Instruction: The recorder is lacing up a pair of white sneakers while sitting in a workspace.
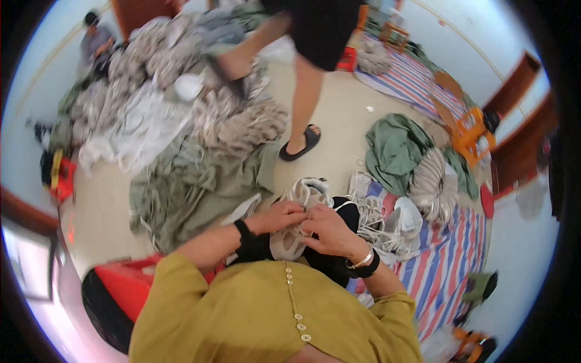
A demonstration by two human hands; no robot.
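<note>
- While the beige shoe [308, 193] sits on the lap, over the black trousers [348, 216], it can tip, so it should be held firm between the knees.
- The left hand [275, 218] lies on the left side of the shoe, with its fingers bent and drawn in close. The right hand [333, 233] meets it from the other side, fingers bent too. I cannot tell if they hold a lace or the shoe's edge – the tips are too small and blurry.
- A good way is to let one hand hold the shoe and let the other do the small work.
- Small, slow pulls would be best, with both sides pulled the same, so nothing gets a twist.
- More shoes [370, 215] with white strings lie just to the right, by the striped sheet [445, 260]. Those strings could get in a tangle – sleeves and wrist bands should keep off them.
- A person in black shorts [324, 30] is out in front, so feet are best tucked in.
</note>
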